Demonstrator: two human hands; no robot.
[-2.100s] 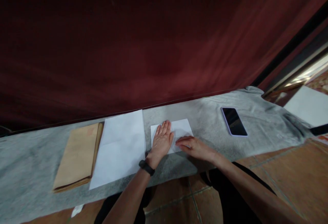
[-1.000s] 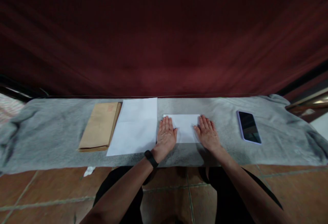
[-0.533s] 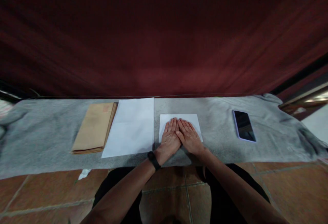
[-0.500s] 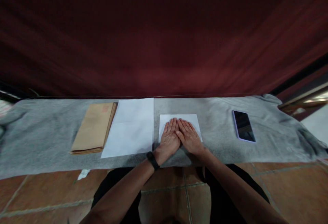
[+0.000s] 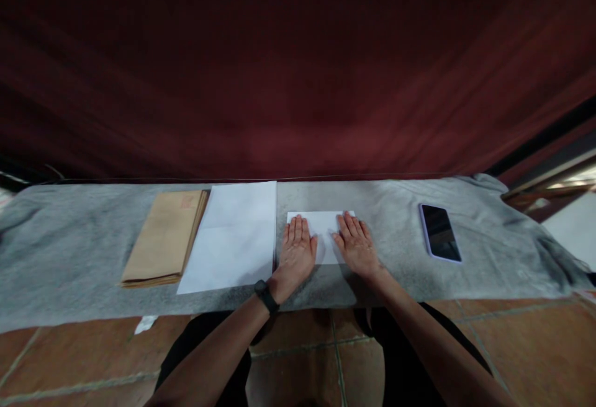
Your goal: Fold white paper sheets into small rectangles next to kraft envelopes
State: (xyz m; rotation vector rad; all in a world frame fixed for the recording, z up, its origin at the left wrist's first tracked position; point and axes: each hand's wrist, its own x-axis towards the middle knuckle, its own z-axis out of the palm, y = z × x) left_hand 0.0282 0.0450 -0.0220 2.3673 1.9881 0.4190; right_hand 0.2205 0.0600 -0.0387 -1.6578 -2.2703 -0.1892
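A small white sheet of paper (image 5: 326,239), perhaps folded, lies flat on the grey cloth in front of me. My left hand (image 5: 298,247) rests palm down on its left side, fingers stretched forward. On its right side my right hand (image 5: 356,244) lies flat too, with its fingers a little spread. Between the two hands the middle of the paper shows. Both palms are hidden. Just left of my left hand is a larger white paper sheet or stack (image 5: 233,233), which neither hand grips.
Brown envelopes (image 5: 162,236) are stacked at the left, beside the larger paper. A phone with a purple edge (image 5: 440,232) lies to the right. The grey cloth (image 5: 391,208) covers the bench, and a dark red curtain (image 5: 298,84) hangs behind it. A white scrap (image 5: 146,324) is on the tiled floor.
My hands were together at the middle of the small paper. They have slid apart, the left hand to its left side and the right hand to its right side.
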